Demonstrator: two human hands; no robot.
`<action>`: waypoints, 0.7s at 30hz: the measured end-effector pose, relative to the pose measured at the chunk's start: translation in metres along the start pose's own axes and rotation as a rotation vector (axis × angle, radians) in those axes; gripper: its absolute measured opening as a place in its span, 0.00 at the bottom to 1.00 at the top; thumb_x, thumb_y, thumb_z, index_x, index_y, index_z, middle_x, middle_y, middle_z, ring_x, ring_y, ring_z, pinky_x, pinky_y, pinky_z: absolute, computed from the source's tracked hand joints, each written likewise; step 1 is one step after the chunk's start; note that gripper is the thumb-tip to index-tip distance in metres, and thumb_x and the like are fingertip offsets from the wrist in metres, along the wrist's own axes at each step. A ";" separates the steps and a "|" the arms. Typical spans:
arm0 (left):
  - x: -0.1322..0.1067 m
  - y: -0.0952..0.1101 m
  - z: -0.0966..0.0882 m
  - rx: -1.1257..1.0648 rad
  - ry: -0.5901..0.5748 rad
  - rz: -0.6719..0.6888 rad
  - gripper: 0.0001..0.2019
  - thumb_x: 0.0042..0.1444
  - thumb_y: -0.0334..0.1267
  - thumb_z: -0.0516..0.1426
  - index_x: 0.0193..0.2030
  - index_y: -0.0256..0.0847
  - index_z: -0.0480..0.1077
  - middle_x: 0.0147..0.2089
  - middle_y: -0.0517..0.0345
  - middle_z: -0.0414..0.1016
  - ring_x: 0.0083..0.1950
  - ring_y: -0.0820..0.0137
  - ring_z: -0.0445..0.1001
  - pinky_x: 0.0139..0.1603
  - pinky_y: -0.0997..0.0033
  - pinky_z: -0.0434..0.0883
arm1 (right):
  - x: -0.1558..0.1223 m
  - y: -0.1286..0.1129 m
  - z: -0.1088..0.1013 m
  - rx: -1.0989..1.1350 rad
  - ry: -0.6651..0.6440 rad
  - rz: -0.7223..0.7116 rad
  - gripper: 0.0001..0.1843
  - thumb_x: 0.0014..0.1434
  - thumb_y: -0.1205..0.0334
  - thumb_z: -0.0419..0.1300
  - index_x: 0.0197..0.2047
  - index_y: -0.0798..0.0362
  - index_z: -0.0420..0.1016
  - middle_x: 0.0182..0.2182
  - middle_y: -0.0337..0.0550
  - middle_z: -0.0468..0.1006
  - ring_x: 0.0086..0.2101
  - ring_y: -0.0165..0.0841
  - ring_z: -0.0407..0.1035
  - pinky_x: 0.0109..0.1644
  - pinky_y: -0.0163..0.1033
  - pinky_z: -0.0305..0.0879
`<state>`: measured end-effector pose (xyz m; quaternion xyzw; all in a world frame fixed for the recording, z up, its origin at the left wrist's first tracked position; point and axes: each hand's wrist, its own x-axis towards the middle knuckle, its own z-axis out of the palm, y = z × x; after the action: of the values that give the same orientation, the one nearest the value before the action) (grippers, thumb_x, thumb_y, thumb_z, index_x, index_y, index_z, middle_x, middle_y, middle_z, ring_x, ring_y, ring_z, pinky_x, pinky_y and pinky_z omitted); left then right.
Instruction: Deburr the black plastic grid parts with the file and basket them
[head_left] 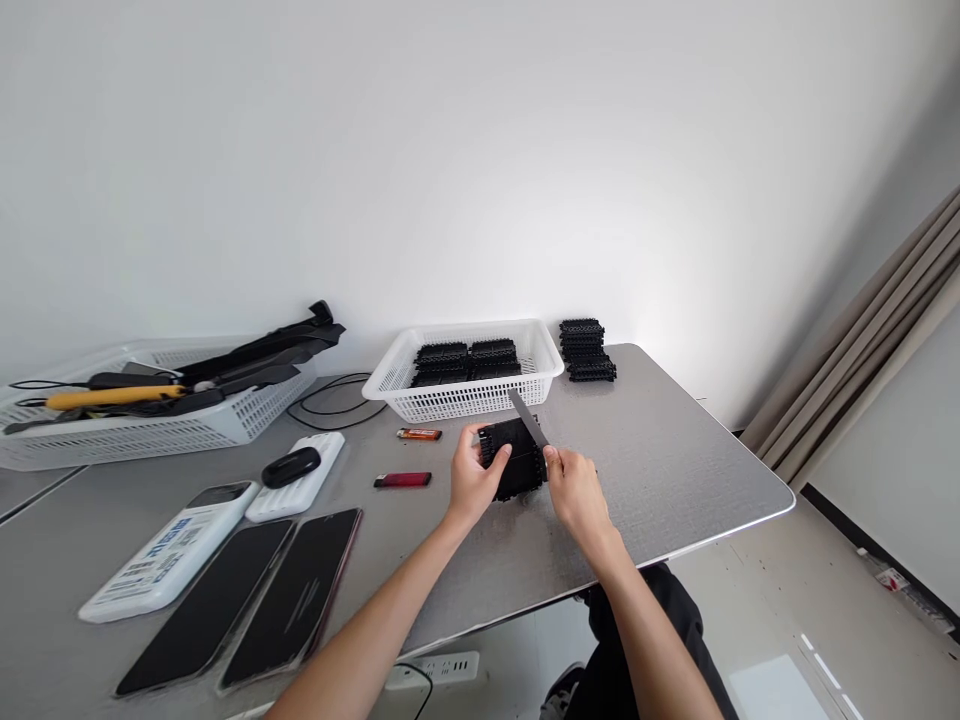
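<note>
My left hand [474,482] grips a black ridged plastic block [517,462] on the grey table [675,470], fingers curled round its left side. My right hand [576,490] is closed on a thin grey blade [528,418] that slants up and left over the block's top. Both hands sit just in front of a white basket [546,372] holding more of the black blocks [466,361]. A stack of the same black blocks [588,350] stands to the right of the basket.
Two lighters [403,480] lie left of my hands. Further left are a black earbud case on a white power bank [296,478], two phones [300,590], a second white power bank [169,552] and a long white basket of tools [150,420]. The table edge runs close on the right.
</note>
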<state>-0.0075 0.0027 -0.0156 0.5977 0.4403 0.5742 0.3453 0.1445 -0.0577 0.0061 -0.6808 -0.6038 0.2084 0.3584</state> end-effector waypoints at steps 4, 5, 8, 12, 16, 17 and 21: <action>-0.001 0.003 0.000 0.007 0.017 -0.004 0.22 0.49 0.47 0.63 0.46 0.41 0.61 0.34 0.56 0.75 0.34 0.66 0.76 0.36 0.68 0.72 | 0.004 0.007 -0.003 0.013 0.078 0.033 0.25 0.68 0.49 0.40 0.23 0.50 0.60 0.19 0.41 0.66 0.21 0.32 0.55 0.27 0.37 0.45; -0.001 0.004 0.000 0.011 0.025 0.001 0.22 0.49 0.47 0.63 0.46 0.41 0.62 0.34 0.57 0.75 0.34 0.66 0.76 0.36 0.69 0.72 | 0.005 0.008 -0.005 0.032 0.100 0.037 0.26 0.68 0.49 0.39 0.22 0.50 0.58 0.18 0.41 0.65 0.21 0.31 0.55 0.27 0.37 0.44; -0.002 0.008 0.000 0.009 0.030 0.027 0.21 0.50 0.46 0.63 0.46 0.41 0.62 0.35 0.57 0.74 0.35 0.67 0.76 0.37 0.69 0.72 | 0.005 0.008 -0.009 0.150 0.070 -0.015 0.27 0.68 0.47 0.39 0.20 0.51 0.55 0.17 0.39 0.63 0.20 0.30 0.55 0.27 0.36 0.45; -0.001 0.011 0.000 0.022 0.016 0.097 0.21 0.52 0.44 0.62 0.50 0.42 0.63 0.43 0.55 0.74 0.37 0.69 0.75 0.39 0.69 0.72 | 0.003 0.004 -0.009 0.246 -0.062 -0.085 0.28 0.67 0.47 0.41 0.19 0.52 0.57 0.16 0.38 0.64 0.20 0.28 0.57 0.26 0.35 0.47; -0.002 0.009 0.001 0.089 0.043 0.173 0.18 0.53 0.43 0.61 0.49 0.43 0.65 0.49 0.52 0.72 0.44 0.67 0.74 0.45 0.67 0.71 | 0.002 0.000 -0.002 0.257 -0.142 -0.090 0.28 0.66 0.48 0.43 0.19 0.53 0.60 0.16 0.39 0.66 0.21 0.28 0.60 0.27 0.33 0.50; -0.002 0.008 0.001 0.078 0.047 0.163 0.19 0.52 0.43 0.61 0.49 0.43 0.64 0.48 0.52 0.72 0.43 0.67 0.74 0.44 0.68 0.71 | 0.002 0.000 0.000 0.262 -0.151 -0.092 0.28 0.66 0.49 0.43 0.19 0.53 0.60 0.16 0.39 0.66 0.21 0.28 0.61 0.28 0.33 0.51; -0.004 0.003 0.003 -0.011 0.032 0.071 0.30 0.50 0.44 0.63 0.56 0.43 0.56 0.38 0.58 0.73 0.33 0.69 0.75 0.35 0.69 0.72 | 0.002 -0.001 0.004 0.324 -0.251 -0.096 0.29 0.66 0.48 0.43 0.18 0.53 0.61 0.15 0.38 0.65 0.19 0.27 0.60 0.27 0.32 0.53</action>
<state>-0.0038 -0.0016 -0.0144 0.6020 0.4211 0.5978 0.3208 0.1415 -0.0549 0.0047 -0.5534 -0.6339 0.3687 0.3949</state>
